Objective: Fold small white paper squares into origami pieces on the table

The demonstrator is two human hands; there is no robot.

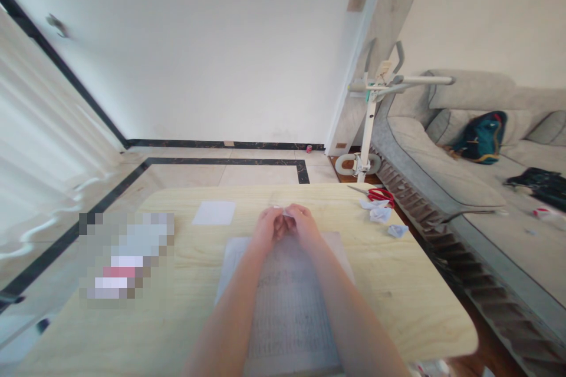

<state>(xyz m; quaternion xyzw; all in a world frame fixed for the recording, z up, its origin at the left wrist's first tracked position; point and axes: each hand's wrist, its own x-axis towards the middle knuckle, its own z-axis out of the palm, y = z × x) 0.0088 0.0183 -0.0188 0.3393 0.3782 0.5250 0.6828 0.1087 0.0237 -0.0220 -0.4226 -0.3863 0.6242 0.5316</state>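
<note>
Both hands meet above the far edge of a printed sheet (pixel 292 306) spread on the wooden table. My left hand (pixel 269 228) has its fingers curled in, and my right hand (pixel 303 225) is closed against it. Between the fingertips shows a small bit of white paper (pixel 285 210), mostly covered by the fingers. To the left lies a flat white paper square (pixel 214 212). Several small folded paper pieces (pixel 380 214) rest at the right, beside scissors with red handles (pixel 381 195).
The light wooden table (pixel 398 300) has rounded corners. A pixelated patch (pixel 128 259) hides something on its left side. Beyond the right edge stand a white exercise frame (pixel 366 135) and a grey sofa (pixel 442 159) with a teal backpack (pixel 484 138).
</note>
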